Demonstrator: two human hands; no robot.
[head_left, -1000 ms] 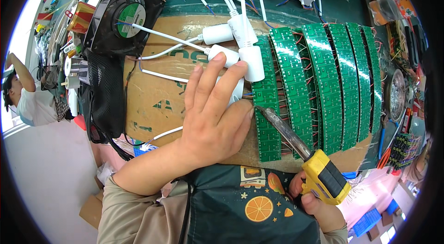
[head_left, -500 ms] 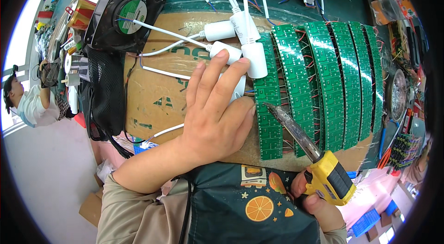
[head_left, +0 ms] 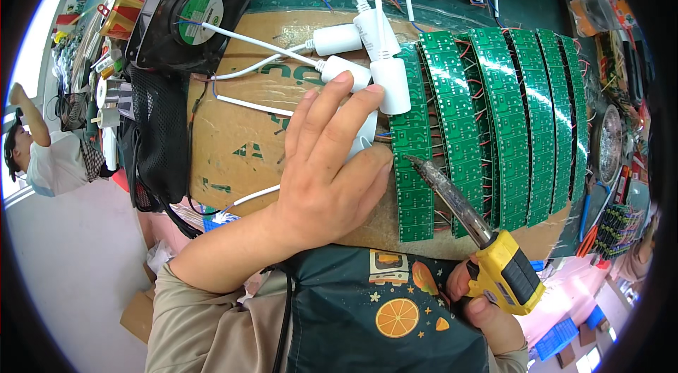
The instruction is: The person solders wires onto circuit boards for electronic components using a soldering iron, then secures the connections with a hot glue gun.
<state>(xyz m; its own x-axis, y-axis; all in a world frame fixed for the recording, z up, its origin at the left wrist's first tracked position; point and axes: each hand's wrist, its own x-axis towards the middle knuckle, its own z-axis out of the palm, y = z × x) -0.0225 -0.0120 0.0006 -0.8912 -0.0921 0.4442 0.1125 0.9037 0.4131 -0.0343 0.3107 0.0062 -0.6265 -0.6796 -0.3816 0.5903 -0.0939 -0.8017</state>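
Note:
My left hand (head_left: 328,161) curls over a white plastic cylinder (head_left: 367,129) with a cable, mostly hidden beneath the fingers. Short wires from that cylinder reach the left edge of the nearest green circuit board strip (head_left: 413,196). In my right hand (head_left: 474,297) is a soldering iron (head_left: 455,200) with a yellow and black handle, held low at the right. Its dark tip lies at or just over the same strip; contact cannot be made out. More white cylinders (head_left: 390,87) with cables lie around my left fingertips, one overlapping the strip's upper end.
Several more green board strips (head_left: 503,133) stand in a row to the right, with red wires between them. Brown cardboard (head_left: 233,168) lies underneath. A black fan (head_left: 191,16) stands upper left beside a black mesh bag (head_left: 157,140). Another person (head_left: 60,154) is far left.
Both hands keep nearly the same pose, and the iron's tip stays by the same strip. The view shifts slightly. At the far left, the other person's arm has risen.

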